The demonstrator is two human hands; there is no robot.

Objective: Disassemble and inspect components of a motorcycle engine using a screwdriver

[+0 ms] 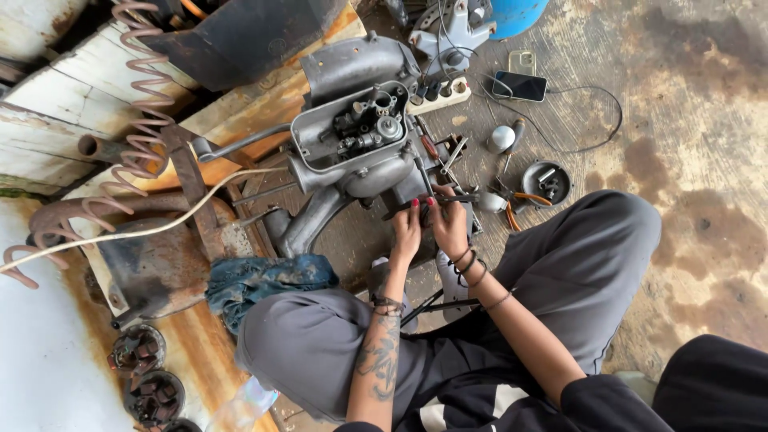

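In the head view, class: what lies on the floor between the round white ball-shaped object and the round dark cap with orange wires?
In the head view, a dark-handled tool lies slanted right beside the white ball; past it, bare stained floor up to the dark cap.

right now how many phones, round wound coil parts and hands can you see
dark flat phones on the floor: 2
round dark wound coil parts at lower left: 2
hands on the thin dark tool: 2, left hand, right hand
total: 6
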